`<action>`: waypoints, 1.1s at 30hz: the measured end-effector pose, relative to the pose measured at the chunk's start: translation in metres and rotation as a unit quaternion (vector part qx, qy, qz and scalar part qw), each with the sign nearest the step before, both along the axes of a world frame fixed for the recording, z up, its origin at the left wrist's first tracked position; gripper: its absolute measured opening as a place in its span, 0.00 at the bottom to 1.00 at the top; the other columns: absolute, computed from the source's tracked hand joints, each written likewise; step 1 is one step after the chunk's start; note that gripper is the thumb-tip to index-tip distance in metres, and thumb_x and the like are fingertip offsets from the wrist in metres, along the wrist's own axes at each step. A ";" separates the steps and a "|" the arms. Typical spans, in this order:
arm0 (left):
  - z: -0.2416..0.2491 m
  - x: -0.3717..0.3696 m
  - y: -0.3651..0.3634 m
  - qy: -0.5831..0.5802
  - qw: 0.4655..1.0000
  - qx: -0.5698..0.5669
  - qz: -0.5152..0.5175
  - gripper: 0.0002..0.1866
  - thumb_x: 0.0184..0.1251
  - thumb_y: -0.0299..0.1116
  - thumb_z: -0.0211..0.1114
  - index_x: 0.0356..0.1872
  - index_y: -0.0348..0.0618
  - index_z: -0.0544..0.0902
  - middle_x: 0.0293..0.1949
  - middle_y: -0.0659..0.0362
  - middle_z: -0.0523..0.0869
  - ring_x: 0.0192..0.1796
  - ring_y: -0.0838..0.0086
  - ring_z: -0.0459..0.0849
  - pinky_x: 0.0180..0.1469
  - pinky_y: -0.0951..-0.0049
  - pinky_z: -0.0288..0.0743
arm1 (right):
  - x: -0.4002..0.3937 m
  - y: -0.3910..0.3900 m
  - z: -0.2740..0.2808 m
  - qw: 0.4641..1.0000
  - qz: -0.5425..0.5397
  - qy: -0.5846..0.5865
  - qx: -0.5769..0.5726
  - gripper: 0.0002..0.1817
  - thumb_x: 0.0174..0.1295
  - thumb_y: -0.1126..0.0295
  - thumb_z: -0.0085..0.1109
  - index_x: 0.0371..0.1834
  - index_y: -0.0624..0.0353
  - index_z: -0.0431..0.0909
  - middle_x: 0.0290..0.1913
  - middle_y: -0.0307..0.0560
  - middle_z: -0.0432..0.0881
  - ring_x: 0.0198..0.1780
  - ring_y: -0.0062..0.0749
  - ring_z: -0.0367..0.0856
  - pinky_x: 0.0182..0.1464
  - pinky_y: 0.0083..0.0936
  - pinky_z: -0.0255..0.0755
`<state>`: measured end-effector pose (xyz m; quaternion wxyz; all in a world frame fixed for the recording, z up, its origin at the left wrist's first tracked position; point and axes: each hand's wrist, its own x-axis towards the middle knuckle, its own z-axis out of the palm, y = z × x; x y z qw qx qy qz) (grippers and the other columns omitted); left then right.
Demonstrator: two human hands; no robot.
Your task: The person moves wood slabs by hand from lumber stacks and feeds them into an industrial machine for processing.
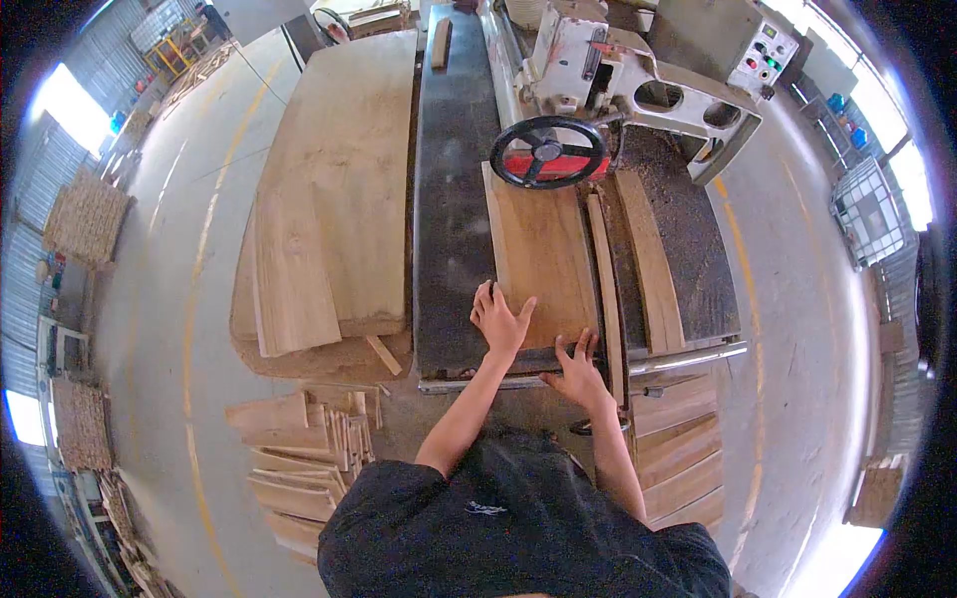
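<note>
A wide wooden board lies lengthwise on the dark machine table, its far end under the machine with the black handwheel. My left hand rests on the board's left edge near its close end, fingers spread. At the near right corner of the board is my right hand, fingers apart, with its fingertips on the wood. Neither hand is wrapped round anything. A narrow wooden strip runs along the right side of the board.
Left of the machine, a wooden side table bears a loose board. Another plank lies right of the strip. Wood pieces are stacked low at left and right. A control box stands at the back right.
</note>
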<state>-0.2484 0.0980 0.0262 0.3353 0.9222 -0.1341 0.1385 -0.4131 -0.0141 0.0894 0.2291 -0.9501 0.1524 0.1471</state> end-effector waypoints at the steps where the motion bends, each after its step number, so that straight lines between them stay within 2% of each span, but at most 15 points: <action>1: -0.002 0.000 0.000 -0.007 1.000 -0.006 -0.001 0.46 0.62 0.65 0.68 0.65 0.30 0.74 0.70 0.45 0.69 0.75 0.50 0.62 0.69 0.45 0.57 | 0.000 0.001 0.003 1.000 0.002 0.003 -0.001 0.52 0.63 0.37 0.63 0.83 0.53 0.52 0.77 0.90 0.28 0.78 0.87 0.24 0.65 0.65 0.70; 4: -0.002 0.000 0.000 -0.008 1.000 -0.014 -0.002 0.45 0.62 0.64 0.69 0.64 0.30 0.74 0.70 0.44 0.69 0.75 0.51 0.62 0.69 0.46 0.57 | 0.002 0.001 0.008 1.000 0.001 -0.005 0.009 0.50 0.64 0.40 0.64 0.82 0.54 0.54 0.77 0.90 0.29 0.78 0.87 0.24 0.67 0.67 0.66; 6: -0.002 0.001 -0.002 -0.009 1.000 -0.022 0.004 0.45 0.61 0.62 0.70 0.64 0.30 0.74 0.70 0.44 0.69 0.75 0.50 0.62 0.69 0.46 0.57 | 0.005 0.002 0.011 1.000 -0.004 0.023 0.004 0.52 0.64 0.40 0.64 0.83 0.55 0.50 0.78 0.89 0.27 0.79 0.85 0.24 0.75 0.62 0.55; 15: 0.009 0.059 -0.021 0.031 0.998 -0.051 0.025 0.42 0.56 0.57 0.75 0.62 0.32 0.77 0.71 0.41 0.65 0.76 0.44 0.58 0.70 0.39 0.54 | 0.065 -0.017 0.023 0.999 -0.026 0.024 0.041 0.49 0.66 0.45 0.64 0.84 0.53 0.49 0.78 0.87 0.28 0.81 0.78 0.22 0.79 0.56 0.45; 18: 0.044 0.096 -0.013 0.065 0.998 0.002 0.021 0.31 0.54 0.52 0.77 0.55 0.43 0.85 0.72 0.39 0.63 0.77 0.38 0.54 0.71 0.35 0.52 | 0.096 -0.036 0.010 0.999 -0.012 0.014 0.026 0.48 0.66 0.45 0.64 0.84 0.48 0.50 0.78 0.86 0.27 0.81 0.76 0.22 0.81 0.53 0.40; 21: 0.052 0.136 0.021 0.028 0.989 -0.009 0.148 0.34 0.53 0.46 0.78 0.62 0.48 0.80 0.74 0.35 0.60 0.77 0.35 0.53 0.72 0.31 0.52 | 0.118 -0.049 0.011 0.999 -0.017 0.009 0.044 0.47 0.66 0.44 0.64 0.84 0.43 0.51 0.78 0.86 0.27 0.81 0.75 0.23 0.81 0.52 0.39; 23: 0.054 0.157 0.060 0.085 0.966 -0.024 0.245 0.38 0.56 0.44 0.77 0.69 0.48 0.74 0.74 0.32 0.58 0.76 0.31 0.55 0.71 0.27 0.52 | 0.138 -0.057 0.002 0.997 -0.032 -0.007 0.063 0.48 0.66 0.43 0.63 0.84 0.43 0.50 0.78 0.86 0.28 0.82 0.74 0.23 0.81 0.52 0.38; 25: 0.016 0.180 0.110 0.038 0.965 0.034 0.256 0.37 0.56 0.44 0.77 0.68 0.46 0.75 0.73 0.34 0.63 0.75 0.36 0.60 0.70 0.32 0.59 | 0.158 -0.067 0.003 0.998 -0.022 0.018 0.061 0.47 0.67 0.43 0.63 0.84 0.44 0.51 0.79 0.86 0.29 0.82 0.72 0.23 0.81 0.50 0.37; 27: 0.005 0.188 0.148 0.071 0.985 -0.014 0.154 0.32 0.60 0.43 0.74 0.65 0.45 0.78 0.62 0.40 0.79 0.65 0.45 0.77 0.63 0.40 0.71 | 0.177 -0.082 -0.016 0.999 -0.007 -0.030 0.027 0.46 0.68 0.43 0.63 0.84 0.43 0.52 0.79 0.86 0.29 0.82 0.73 0.22 0.81 0.51 0.38; 28: 0.000 0.189 0.159 0.071 0.986 -0.007 0.153 0.32 0.60 0.43 0.74 0.65 0.45 0.78 0.62 0.40 0.79 0.65 0.45 0.77 0.63 0.40 0.71 | 0.189 -0.089 -0.019 1.000 -0.001 -0.018 0.007 0.45 0.68 0.44 0.63 0.83 0.44 0.54 0.79 0.86 0.32 0.82 0.70 0.23 0.81 0.49 0.39; 29: -0.005 0.190 0.166 0.094 0.987 -0.023 0.128 0.28 0.64 0.42 0.72 0.63 0.44 0.80 0.54 0.45 0.83 0.57 0.50 0.82 0.57 0.45 0.76 | 0.201 -0.097 -0.021 1.000 0.002 -0.007 -0.014 0.43 0.69 0.44 0.62 0.83 0.45 0.56 0.79 0.86 0.34 0.83 0.67 0.25 0.81 0.47 0.40; 30: -0.005 0.188 0.170 0.117 0.987 -0.040 0.099 0.24 0.68 0.41 0.70 0.61 0.43 0.81 0.47 0.50 0.87 0.48 0.56 0.87 0.51 0.51 0.81 | 0.208 -0.110 -0.025 0.997 -0.008 -0.050 0.059 0.41 0.69 0.45 0.63 0.82 0.45 0.59 0.80 0.81 0.38 0.84 0.64 0.28 0.82 0.44 0.41; 31: -0.001 0.179 0.173 0.117 0.988 -0.035 0.091 0.24 0.68 0.41 0.70 0.61 0.43 0.81 0.47 0.50 0.87 0.48 0.56 0.87 0.51 0.51 0.81 | 0.211 -0.120 -0.030 0.987 -0.020 -0.094 0.131 0.40 0.69 0.46 0.63 0.80 0.46 0.62 0.81 0.76 0.42 0.84 0.60 0.32 0.82 0.42 0.43; 32: 0.005 0.165 0.177 0.280 0.912 -0.298 0.036 0.22 0.71 0.42 0.67 0.60 0.41 0.81 0.44 0.52 0.88 0.45 0.60 0.88 0.42 0.57 0.82 | 0.213 -0.121 -0.034 0.986 -0.029 -0.096 0.134 0.40 0.69 0.46 0.63 0.80 0.46 0.62 0.81 0.76 0.42 0.84 0.60 0.32 0.82 0.42 0.43; 33: 0.018 0.147 0.179 0.417 0.739 -0.529 -0.018 0.21 0.75 0.42 0.63 0.60 0.39 0.80 0.42 0.54 0.89 0.42 0.64 0.89 0.34 0.63 0.84 | 0.215 -0.119 -0.036 0.975 -0.083 -0.139 0.152 0.36 0.69 0.49 0.64 0.77 0.49 0.67 0.81 0.71 0.47 0.84 0.59 0.38 0.82 0.43 0.45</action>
